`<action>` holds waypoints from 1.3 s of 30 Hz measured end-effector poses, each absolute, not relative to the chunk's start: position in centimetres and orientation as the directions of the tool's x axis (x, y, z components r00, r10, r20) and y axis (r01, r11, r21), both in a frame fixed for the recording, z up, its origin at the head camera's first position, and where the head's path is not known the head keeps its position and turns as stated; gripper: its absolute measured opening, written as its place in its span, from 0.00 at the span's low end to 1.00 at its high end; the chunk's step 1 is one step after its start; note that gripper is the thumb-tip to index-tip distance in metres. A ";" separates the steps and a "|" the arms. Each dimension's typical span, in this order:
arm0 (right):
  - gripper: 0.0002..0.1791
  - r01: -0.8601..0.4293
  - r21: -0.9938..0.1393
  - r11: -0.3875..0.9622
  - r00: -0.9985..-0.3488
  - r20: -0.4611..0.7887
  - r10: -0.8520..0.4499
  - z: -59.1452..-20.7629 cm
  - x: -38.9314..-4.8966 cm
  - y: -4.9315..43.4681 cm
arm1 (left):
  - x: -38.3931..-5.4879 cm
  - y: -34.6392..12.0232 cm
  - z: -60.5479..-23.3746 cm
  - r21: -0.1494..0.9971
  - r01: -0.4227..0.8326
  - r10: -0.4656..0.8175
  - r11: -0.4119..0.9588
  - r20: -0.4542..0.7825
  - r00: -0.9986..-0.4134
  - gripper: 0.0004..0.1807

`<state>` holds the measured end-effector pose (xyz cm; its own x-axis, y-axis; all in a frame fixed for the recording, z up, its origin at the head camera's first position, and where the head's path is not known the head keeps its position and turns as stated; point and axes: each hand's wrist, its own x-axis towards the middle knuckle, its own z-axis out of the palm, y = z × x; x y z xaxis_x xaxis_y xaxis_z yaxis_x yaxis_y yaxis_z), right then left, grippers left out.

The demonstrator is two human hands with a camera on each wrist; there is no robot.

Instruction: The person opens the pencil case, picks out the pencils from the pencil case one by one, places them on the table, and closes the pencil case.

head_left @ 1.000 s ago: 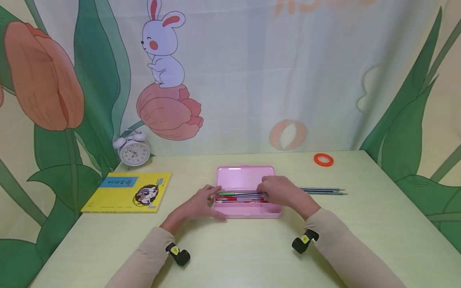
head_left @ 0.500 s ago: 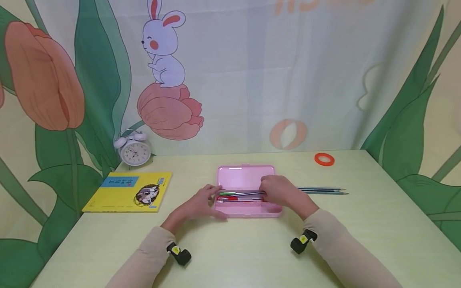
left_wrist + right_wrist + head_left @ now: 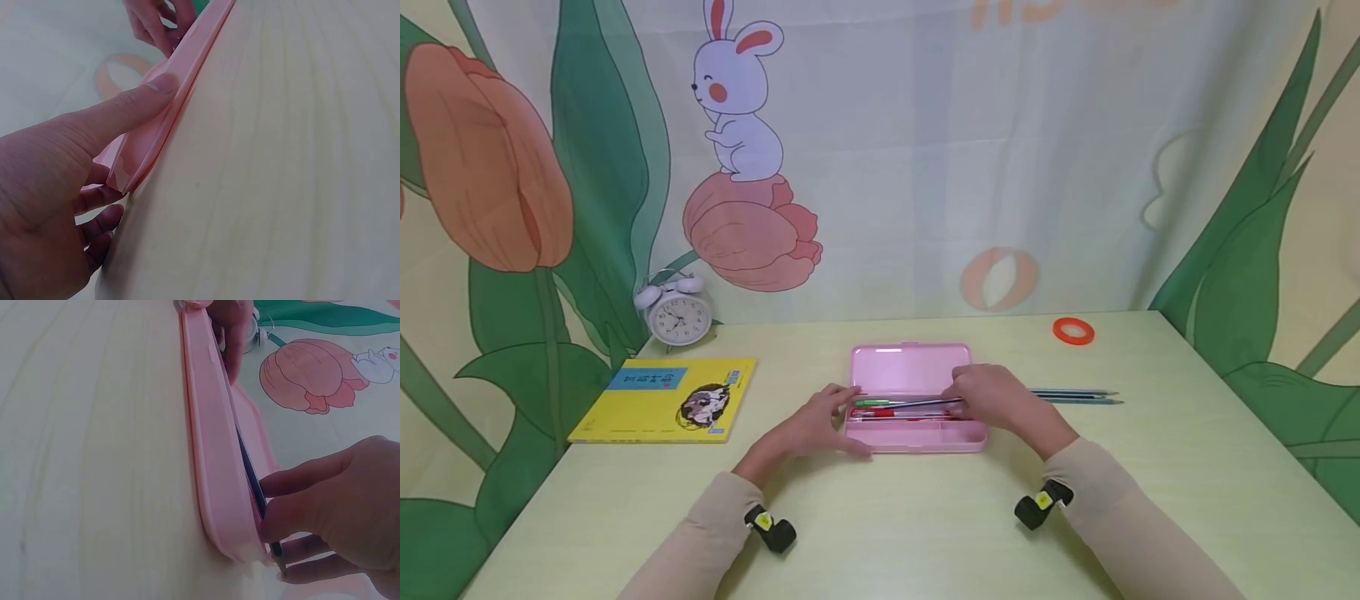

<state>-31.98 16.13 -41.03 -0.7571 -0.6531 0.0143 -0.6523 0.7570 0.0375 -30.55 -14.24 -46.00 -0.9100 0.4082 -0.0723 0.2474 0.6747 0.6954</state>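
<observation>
A pink pencil case (image 3: 895, 436) lies on the table with its lid (image 3: 908, 367) laid back. My left hand (image 3: 811, 425) holds its left end, the thumb on the front wall and fingers round the end in the left wrist view. Over the right end, my right hand (image 3: 996, 402) pinches a dark pencil (image 3: 250, 472), whose tip pokes out past the fingers in the right wrist view. The pencil slants low along the case. Inside lie a red pen (image 3: 880, 413) and a green-ended pen or pencil (image 3: 871, 403), partly hidden by the right hand.
Several dark pencils (image 3: 1082, 392) lie on the table beyond my right hand. An orange-red tape roll (image 3: 1073, 331) sits at the back right. At the left are a yellow book (image 3: 647, 408) and a white alarm clock (image 3: 680, 320). A printed curtain (image 3: 880, 167) hangs behind.
My right hand has shifted slightly right along the case, showing a little more of the pencil. The left hand stays in place on the case.
</observation>
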 end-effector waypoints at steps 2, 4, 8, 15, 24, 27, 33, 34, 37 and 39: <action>0.12 -0.635 0.024 0.772 -0.772 0.007 -0.635 -40.9 -31.9 16.4 | -30.6 -14.2 -45.9 0.695 0.246 0.409 0.676 -0.076 -0.910 0.59; 0.13 -0.617 0.006 0.787 -0.787 0.003 -0.617 -40.8 -31.8 16.7 | -30.6 -14.2 -45.9 0.692 0.247 0.410 0.678 -0.077 -0.909 0.59; 0.13 -0.604 0.000 0.797 -0.797 0.024 -0.604 -40.6 -31.6 17.6 | -30.8 -14.3 -46.1 0.683 0.258 0.415 0.683 -0.073 -0.907 0.60; 0.17 -0.584 -0.065 0.809 -0.811 0.077 -0.580 -40.4 -31.0 20.0 | -31.0 -14.3 -46.1 0.675 0.270 0.422 0.686 -0.067 -0.904 0.61; 0.16 -0.573 -0.175 0.801 -0.818 0.072 -0.570 -40.4 -30.7 24.2 | -31.0 -14.4 -46.3 0.681 0.281 0.429 0.676 -0.055 -0.901 0.62; 0.16 -0.541 -0.195 0.818 -0.838 0.045 -0.543 -40.3 -30.4 25.7 | -30.9 -14.5 -46.3 0.685 0.277 0.425 0.674 -0.053 -0.904 0.62; 0.14 -0.534 -0.202 0.821 -0.843 0.057 -0.535 -41.0 -30.0 29.7 | -30.7 -14.3 -46.2 0.696 0.273 0.425 0.664 -0.051 -0.904 0.61; 0.14 -0.533 -0.214 0.819 -0.843 0.053 -0.535 -41.1 -29.9 30.3 | -30.8 -14.3 -46.2 0.695 0.271 0.425 0.666 -0.054 -0.904 0.61; 0.13 -0.520 -0.243 0.819 -0.847 0.021 -0.532 -41.1 -29.7 31.7 | -30.8 -14.3 -46.3 0.695 0.269 0.424 0.667 -0.057 -0.904 0.61; 0.13 -0.512 -0.263 0.817 -0.846 -0.008 -0.533 -41.1 -29.6 32.4 | -30.8 -14.3 -46.3 0.692 0.272 0.424 0.669 -0.055 -0.904 0.61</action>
